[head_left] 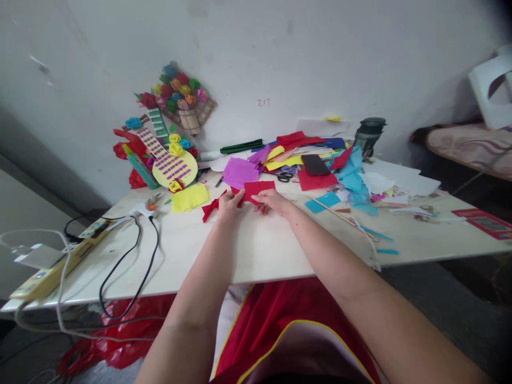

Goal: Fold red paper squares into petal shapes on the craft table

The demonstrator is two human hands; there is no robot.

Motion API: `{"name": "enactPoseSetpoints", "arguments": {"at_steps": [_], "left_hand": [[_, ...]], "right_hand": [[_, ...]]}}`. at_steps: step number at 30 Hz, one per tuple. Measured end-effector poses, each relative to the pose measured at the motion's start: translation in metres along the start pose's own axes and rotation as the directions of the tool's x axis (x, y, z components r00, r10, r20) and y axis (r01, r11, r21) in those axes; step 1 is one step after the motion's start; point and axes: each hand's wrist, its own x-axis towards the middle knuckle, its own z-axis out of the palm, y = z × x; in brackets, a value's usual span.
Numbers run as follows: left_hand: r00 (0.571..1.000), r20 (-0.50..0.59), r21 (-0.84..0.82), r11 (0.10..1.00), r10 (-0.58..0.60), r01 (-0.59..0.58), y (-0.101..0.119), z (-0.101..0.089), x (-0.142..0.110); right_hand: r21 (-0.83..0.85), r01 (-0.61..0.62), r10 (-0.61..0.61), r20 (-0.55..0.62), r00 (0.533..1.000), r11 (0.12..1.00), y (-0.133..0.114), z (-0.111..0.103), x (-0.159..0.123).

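Both my hands hold a piece of red crepe paper (259, 188) just above the table's middle. My left hand (231, 202) pinches its left end between thumb and fingers. At the lower right edge, my right hand (271, 201) has the paper between thumb and fingers, with some fingers curled beneath. A crumpled red strip (212, 208) lies by my left hand, and I cannot tell whether it touches. Beyond the hands lies purple crepe paper (240, 172). To the left rests a yellow crepe sheet (190, 198).
Black scissors (285, 177) and a dark phone (315, 165) lie among coloured papers at the back. A green bottle (138, 166) stands left, a dark tumbler (368, 136) right. Cables and a power strip (60, 266) run along the left edge. Thin sticks (332, 209) lie right.
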Motion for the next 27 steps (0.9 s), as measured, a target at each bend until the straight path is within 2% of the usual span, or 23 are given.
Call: {"name": "enactPoseSetpoints", "arguments": {"at_steps": [6,10,13,17,21,27], "left_hand": [[0.985,0.171,0.077,0.997,-0.013,0.000,-0.007,-0.001,0.001],[0.975,0.222,0.093,0.995,0.007,-0.028,-0.008,0.000,0.000],[0.978,0.208,0.084,0.996,0.017,-0.035,-0.007,0.002,-0.001],[0.991,0.134,0.071,0.997,0.004,-0.014,-0.003,0.003,-0.003],[0.996,0.076,-0.002,0.999,-0.034,0.035,0.001,0.003,-0.003],[1.000,0.029,-0.082,0.997,0.008,-0.005,0.006,0.005,-0.005]], "right_hand": [[-0.065,0.044,-0.041,0.055,0.998,0.997,0.002,0.001,0.001],[-0.130,0.051,-0.051,0.001,0.999,0.990,0.006,0.003,0.005],[-0.151,0.060,-0.068,-0.049,0.996,0.987,0.007,0.003,0.007],[-0.166,0.072,-0.084,-0.066,0.994,0.983,0.006,0.003,0.007],[-0.177,0.045,-0.063,-0.097,0.993,0.983,0.005,0.004,0.007],[-0.171,0.105,-0.122,-0.092,0.988,0.980,0.006,0.005,0.009]]}}
